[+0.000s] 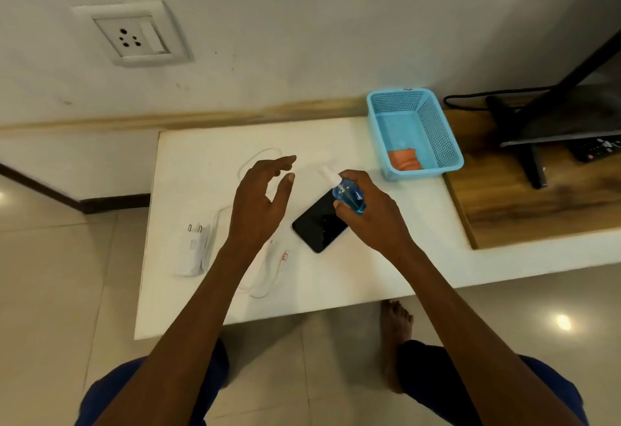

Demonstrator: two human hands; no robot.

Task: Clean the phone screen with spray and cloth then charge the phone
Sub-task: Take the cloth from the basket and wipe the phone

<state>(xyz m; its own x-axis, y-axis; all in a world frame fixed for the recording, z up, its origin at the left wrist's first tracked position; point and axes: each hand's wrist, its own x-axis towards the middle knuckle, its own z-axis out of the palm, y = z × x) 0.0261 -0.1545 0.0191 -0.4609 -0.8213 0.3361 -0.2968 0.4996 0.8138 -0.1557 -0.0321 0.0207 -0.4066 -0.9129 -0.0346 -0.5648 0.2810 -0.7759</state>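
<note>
A black phone (317, 225) lies screen up on the white table (386, 257), tilted diagonally. My right hand (373, 210) grips a small blue spray bottle (349, 195) with a white nozzle, tilted over the phone's upper end. My left hand (260, 200) hovers open just left of the phone, fingers spread, holding nothing. A white charger plug (193, 247) lies to the left, and its white cable (265, 264) loops under my left forearm. An orange cloth (405, 160) sits inside the blue basket (437, 130) at the back right.
A white wall socket (132, 34) is on the wall at the upper left. To the right lie a wooden surface (524, 210), a black screen stand (531, 160) and a remote (596, 148). My bare foot (396, 321) stands below the table edge.
</note>
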